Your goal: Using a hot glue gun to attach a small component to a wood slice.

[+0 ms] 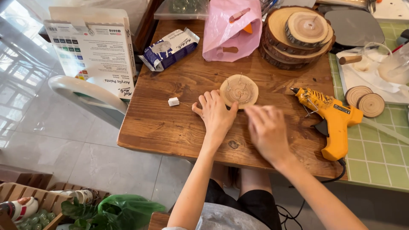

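Observation:
A small round wood slice [239, 90] with thin wires standing up from it lies in the middle of the brown wooden table [170, 123]. My left hand [216, 114] rests flat beside the slice, fingers spread and touching its near-left edge. My right hand [266, 130] is blurred just to the right and below the slice, fingers pointing toward it; I cannot tell whether it holds anything. A small white piece [173, 101] with a thin wire lies left of my left hand.
A yellow glue gun [330, 117] lies to the right, cord hanging off the front edge. A stack of wood slices [296, 36], a pink plastic bag [230, 30] and a blue-white packet [169, 49] stand behind. Two small slices [364, 100] lie on the green mat. A paint box [93, 51] sits on a chair at left.

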